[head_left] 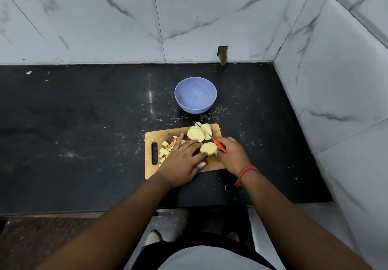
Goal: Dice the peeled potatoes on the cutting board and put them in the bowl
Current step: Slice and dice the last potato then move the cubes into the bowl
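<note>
A wooden cutting board [216, 162] lies on the black counter. On it are peeled potato halves [196, 134] at the far side, one potato piece [208, 148] nearer me, and several diced cubes [164, 150] on the left. My left hand [182, 160] lies flat over the cubes, its fingertips touching the near potato piece. My right hand [233, 154] grips an orange-handled knife [219, 145] whose blade points away over the far halves. The blue bowl [195, 94] stands empty beyond the board.
Marble-tiled walls close the counter at the back and on the right [336, 81]. Small scraps [29, 72] lie at the far left of the counter. The counter's front edge [84, 214] runs just below my forearms.
</note>
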### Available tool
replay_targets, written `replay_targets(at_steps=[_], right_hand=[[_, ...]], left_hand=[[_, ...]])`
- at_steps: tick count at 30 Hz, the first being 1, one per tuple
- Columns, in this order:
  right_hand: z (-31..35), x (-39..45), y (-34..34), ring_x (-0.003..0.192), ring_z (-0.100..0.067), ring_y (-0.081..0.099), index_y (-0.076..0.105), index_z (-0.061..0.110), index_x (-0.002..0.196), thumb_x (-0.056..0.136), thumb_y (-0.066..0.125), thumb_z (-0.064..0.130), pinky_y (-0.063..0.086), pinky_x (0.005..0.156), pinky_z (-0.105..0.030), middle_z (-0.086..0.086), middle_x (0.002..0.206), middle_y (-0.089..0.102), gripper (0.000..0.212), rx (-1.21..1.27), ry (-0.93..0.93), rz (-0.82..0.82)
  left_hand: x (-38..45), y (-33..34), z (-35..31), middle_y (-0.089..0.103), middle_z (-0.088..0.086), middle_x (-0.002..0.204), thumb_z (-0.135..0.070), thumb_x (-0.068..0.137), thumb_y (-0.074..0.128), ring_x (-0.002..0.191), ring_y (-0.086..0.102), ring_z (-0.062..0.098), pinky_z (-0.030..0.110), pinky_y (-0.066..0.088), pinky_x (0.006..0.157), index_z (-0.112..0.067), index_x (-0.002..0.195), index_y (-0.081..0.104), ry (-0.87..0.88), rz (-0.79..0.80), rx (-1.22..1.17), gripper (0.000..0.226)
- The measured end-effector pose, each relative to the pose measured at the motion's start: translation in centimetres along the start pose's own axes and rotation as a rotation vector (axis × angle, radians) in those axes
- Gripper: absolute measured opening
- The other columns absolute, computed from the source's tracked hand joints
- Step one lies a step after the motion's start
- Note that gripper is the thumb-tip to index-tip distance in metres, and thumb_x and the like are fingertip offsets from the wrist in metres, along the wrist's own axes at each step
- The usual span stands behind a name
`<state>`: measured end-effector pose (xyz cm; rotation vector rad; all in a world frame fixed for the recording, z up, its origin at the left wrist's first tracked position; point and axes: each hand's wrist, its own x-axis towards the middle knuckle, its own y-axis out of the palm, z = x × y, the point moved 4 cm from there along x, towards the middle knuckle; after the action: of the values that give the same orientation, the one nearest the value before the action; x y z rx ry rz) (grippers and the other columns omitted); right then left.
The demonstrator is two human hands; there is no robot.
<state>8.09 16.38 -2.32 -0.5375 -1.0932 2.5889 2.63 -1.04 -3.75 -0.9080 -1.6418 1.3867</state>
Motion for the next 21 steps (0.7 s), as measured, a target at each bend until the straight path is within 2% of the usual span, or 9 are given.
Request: replay_targets(at_steps=[4,8,11,13,15,18,21], right_hand=[[0.1,-0.4,-0.1,0.096,-0.010,0.054,0.061,0.026,0.122,0.092,0.061,0.017,0.046,0.087,-0.026,0.010,0.107,0.052,0.030,0.025,0.002,-0.011],[0.0,-2.0,-0.6,0.096,-0.013,0.056,0.060,0.022,0.112,0.097,0.051,0.019,0.040,0.077,-0.025,0.006,0.105,0.057,0.017,0.110,0.026,-0.088],[-0.2,-4.1,-1.1,0.098,-0.016,0.058,0.054,0.017,0.124,0.101,0.044,0.022,0.042,0.078,-0.026,-0.001,0.110,0.061,0.025,0.167,0.101,-0.111],[-0.1,-5.6,-1.1,0.085,-0.017,0.059,0.048,0.017,0.124,0.102,0.040,0.024,0.043,0.069,-0.028,-0.003,0.099,0.062,0.024,0.121,0.138,-0.075],[0.1,-6.9,-0.9,0.074,-0.018,0.059,0.045,0.016,0.116,0.102,0.037,0.024,0.044,0.060,-0.031,-0.004,0.088,0.061,0.018,0.031,0.152,-0.003],[0.8,-8.3,-0.2,0.068,-0.016,0.056,0.041,0.012,0.108,0.102,0.035,0.021,0.044,0.058,-0.032,-0.005,0.081,0.057,0.013,-0.086,0.161,0.089],[1.6,-8.6,0.2,0.065,-0.014,0.055,0.039,0.009,0.115,0.102,0.034,0.021,0.045,0.053,-0.029,-0.001,0.077,0.052,0.019,-0.185,0.169,0.131]], left_hand=[[-0.2,-0.3,-0.4,0.046,0.014,0.150,-0.043,0.105,0.041,0.141,0.041,0.029,0.053,0.015,0.124,-0.018,0.134,0.059,0.060,-0.042,0.007,0.043],[-0.2,0.0,-1.0,0.047,0.012,0.150,-0.044,0.105,0.038,0.141,0.040,0.026,0.046,0.013,0.126,-0.014,0.142,0.051,0.075,-0.020,0.023,0.050],[-0.2,0.1,-1.2,0.047,0.012,0.151,-0.047,0.106,0.035,0.143,0.039,0.026,0.045,0.012,0.126,-0.012,0.144,0.050,0.078,0.004,0.042,0.054],[0.0,0.1,-1.3,0.047,0.013,0.151,-0.048,0.105,0.033,0.144,0.038,0.027,0.045,0.013,0.126,-0.011,0.144,0.050,0.087,0.020,0.045,0.056],[0.1,0.1,-1.3,0.046,0.016,0.152,-0.049,0.105,0.032,0.146,0.035,0.029,0.042,0.009,0.126,-0.009,0.145,0.049,0.095,0.036,0.031,0.059],[0.3,-0.2,-1.5,0.048,0.018,0.149,-0.049,0.103,0.034,0.144,0.038,0.031,0.038,0.008,0.123,-0.007,0.142,0.052,0.102,0.038,0.028,0.060],[0.4,-0.4,-1.4,0.050,0.017,0.147,-0.048,0.102,0.034,0.141,0.042,0.031,0.037,0.011,0.122,-0.006,0.140,0.054,0.112,0.034,0.022,0.060]])
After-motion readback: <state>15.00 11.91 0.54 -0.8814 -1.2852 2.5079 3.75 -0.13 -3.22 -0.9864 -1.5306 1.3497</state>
